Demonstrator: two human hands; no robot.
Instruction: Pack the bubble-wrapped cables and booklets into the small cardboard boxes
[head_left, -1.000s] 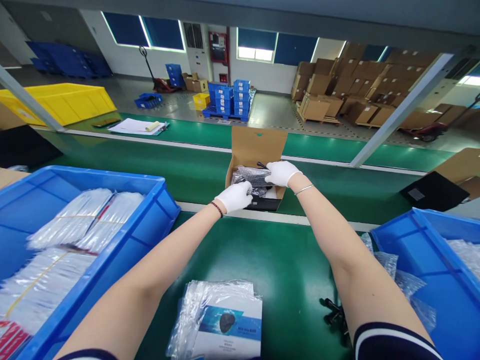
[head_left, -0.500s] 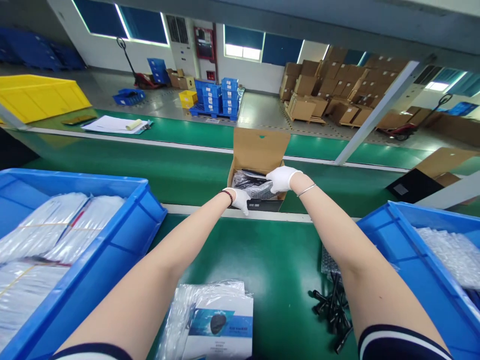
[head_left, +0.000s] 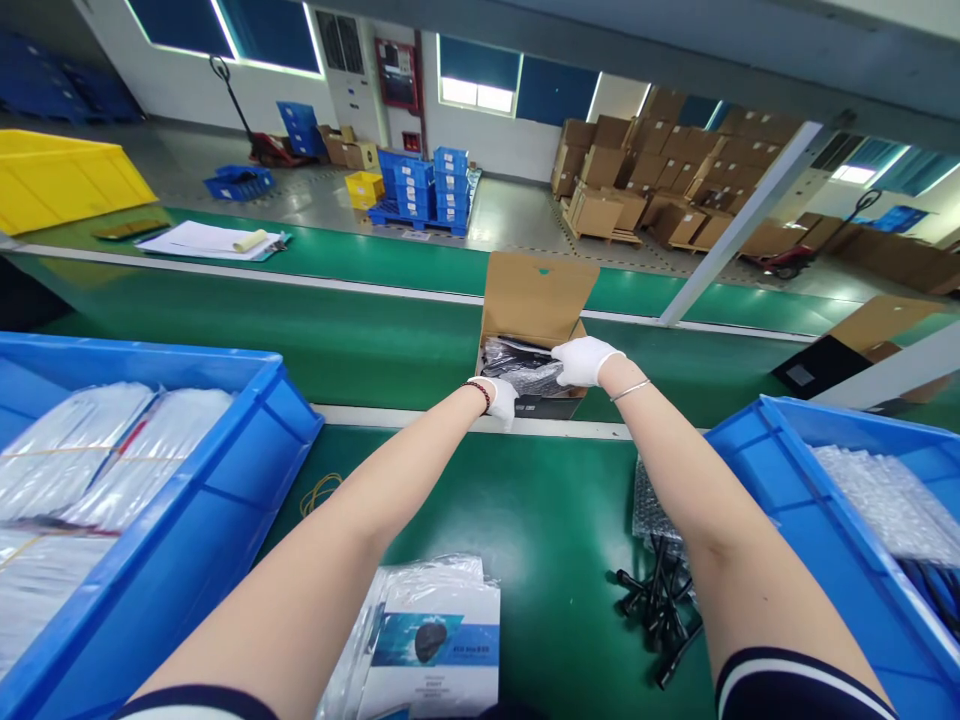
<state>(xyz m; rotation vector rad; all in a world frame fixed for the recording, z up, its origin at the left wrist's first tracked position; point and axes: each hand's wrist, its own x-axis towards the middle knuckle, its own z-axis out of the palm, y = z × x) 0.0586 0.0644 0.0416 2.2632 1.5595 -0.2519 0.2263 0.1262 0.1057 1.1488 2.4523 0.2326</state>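
Observation:
An open cardboard box (head_left: 541, 295), brown inside with a black front, stands on the green belt with its lid raised. Inside lie a bubble-wrapped packet (head_left: 534, 378) and dark items in clear plastic. My left hand (head_left: 499, 402), in a white glove, is closed over the box's front left edge, thumb down outside the front wall. At the box's right end, my gloved right hand (head_left: 583, 362) has its fingers bent down over the packet's end; their tips are partly hidden.
Blue bins flank me: the left bin (head_left: 187, 500) holds bagged white packets, the right bin (head_left: 810, 500) bubble-wrapped ones. Nearer lie bagged leaflets (head_left: 435, 650) and black cables (head_left: 660, 605). A metal post (head_left: 739, 225) rises beyond the belt; another open box (head_left: 832, 365) stands right.
The box and both my hands have shifted to the right along the belt. My view has turned slightly, and a yellow rubber band now shows beside the left bin.

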